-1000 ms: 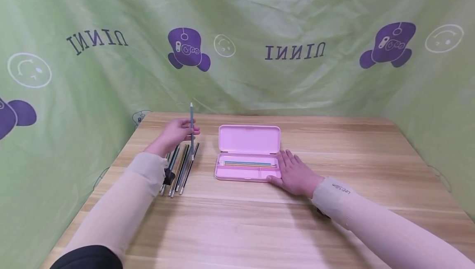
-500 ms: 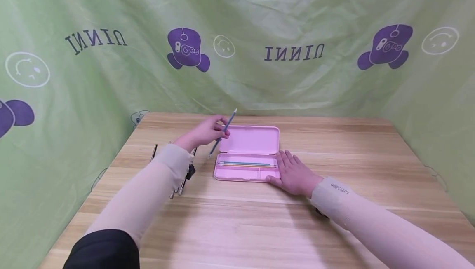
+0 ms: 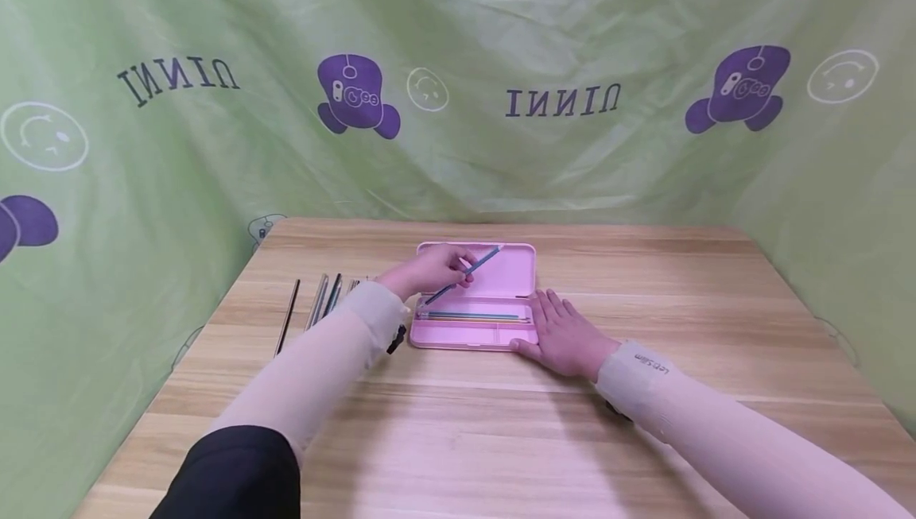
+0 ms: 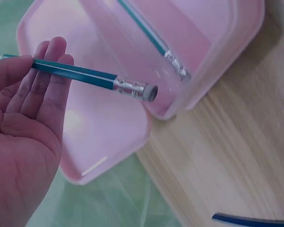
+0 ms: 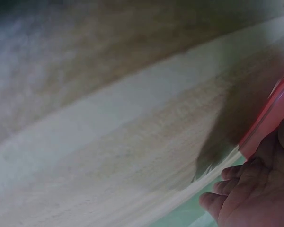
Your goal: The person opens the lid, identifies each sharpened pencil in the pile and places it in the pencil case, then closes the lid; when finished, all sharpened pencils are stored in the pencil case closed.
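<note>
Left hand (image 3: 432, 271): fingers pinched tilted teal pencil (image 4: 85, 75) over open pink case (image 3: 454, 335) | Right hand (image 3: 568, 338): straight fingers touched case's right side | More pencils (image 3: 472, 317): lay in case and on bench (image 3: 644, 280)

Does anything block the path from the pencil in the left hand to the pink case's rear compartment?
Nothing visible does: the held pencil slants above the open pink case, lid tipped back. Other pencils lie in that compartment.

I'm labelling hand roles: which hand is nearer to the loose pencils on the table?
Left. The left hand holds a pencil over the pink case, to the right of the loose pencils; the right hand is farther right, at the case's right end.
</note>
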`<action>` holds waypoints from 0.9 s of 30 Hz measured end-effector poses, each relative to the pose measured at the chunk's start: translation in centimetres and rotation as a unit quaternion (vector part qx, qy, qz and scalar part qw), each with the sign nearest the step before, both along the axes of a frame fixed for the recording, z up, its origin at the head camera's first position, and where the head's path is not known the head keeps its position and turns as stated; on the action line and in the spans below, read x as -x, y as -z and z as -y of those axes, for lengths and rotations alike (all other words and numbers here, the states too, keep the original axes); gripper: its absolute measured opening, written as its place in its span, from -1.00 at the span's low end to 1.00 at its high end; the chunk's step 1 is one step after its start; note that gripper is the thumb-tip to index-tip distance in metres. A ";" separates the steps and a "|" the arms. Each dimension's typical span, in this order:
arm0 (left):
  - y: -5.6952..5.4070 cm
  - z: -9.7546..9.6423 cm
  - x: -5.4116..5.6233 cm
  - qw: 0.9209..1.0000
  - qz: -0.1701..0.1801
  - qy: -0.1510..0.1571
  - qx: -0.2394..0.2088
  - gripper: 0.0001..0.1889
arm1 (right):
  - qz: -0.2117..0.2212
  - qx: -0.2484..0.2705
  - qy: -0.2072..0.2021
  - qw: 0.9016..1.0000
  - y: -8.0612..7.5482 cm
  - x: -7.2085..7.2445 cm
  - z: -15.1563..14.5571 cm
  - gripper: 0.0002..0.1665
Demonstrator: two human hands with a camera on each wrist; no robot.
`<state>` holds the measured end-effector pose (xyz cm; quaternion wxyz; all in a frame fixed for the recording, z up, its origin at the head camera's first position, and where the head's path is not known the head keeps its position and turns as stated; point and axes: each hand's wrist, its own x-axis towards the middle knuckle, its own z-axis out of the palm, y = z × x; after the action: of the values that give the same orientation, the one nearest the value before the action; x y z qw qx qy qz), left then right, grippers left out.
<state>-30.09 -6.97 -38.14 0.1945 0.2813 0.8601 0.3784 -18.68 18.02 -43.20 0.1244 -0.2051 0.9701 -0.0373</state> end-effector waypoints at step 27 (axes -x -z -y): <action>1.7 1.6 -0.8 0.996 -0.074 0.009 0.050 -0.76 | -0.002 0.008 -0.007 1.000 0.0 0.3 -0.2 0.16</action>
<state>-29.28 -8.54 -39.83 0.1476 0.3064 0.8875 0.3108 -18.95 18.22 -43.25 0.1214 -0.2133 0.9685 -0.0435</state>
